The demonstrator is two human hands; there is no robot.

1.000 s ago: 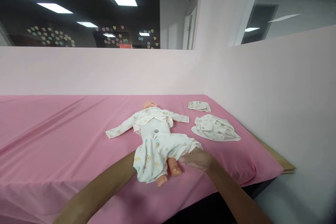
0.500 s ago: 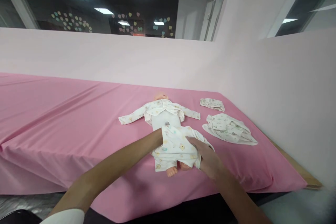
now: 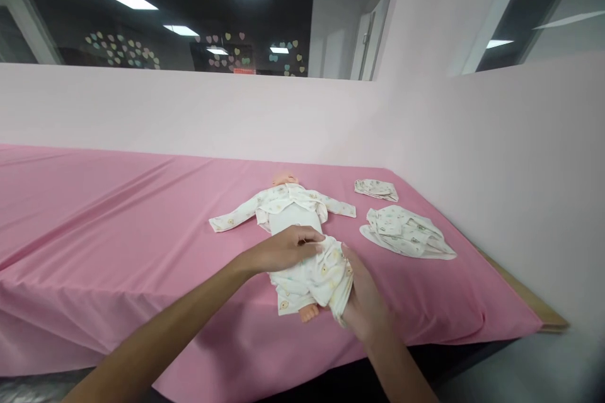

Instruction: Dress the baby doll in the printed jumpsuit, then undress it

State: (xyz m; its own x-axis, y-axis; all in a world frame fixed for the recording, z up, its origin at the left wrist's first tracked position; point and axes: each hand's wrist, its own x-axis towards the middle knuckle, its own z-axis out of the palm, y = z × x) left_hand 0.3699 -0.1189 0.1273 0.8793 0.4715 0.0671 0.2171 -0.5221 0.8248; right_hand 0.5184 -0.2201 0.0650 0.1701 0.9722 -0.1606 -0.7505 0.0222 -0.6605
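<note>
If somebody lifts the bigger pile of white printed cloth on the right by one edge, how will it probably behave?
The bigger cloth pile looks floppy; its loose, uneven folds would likely sag and open. The fabric seems thin, so it is probably light for its size. Lying low on the pink sheet, it seems unlikely to roll.

Cannot make out the face of the doll [image 3: 285, 180] or any wording on the small red sign [image 3: 244, 71]. Cannot see most fingers of the right hand [image 3: 363, 299], behind the printed cloth [image 3: 326, 274]. Note pink sheet [image 3: 118, 220] cut off at left.
</note>
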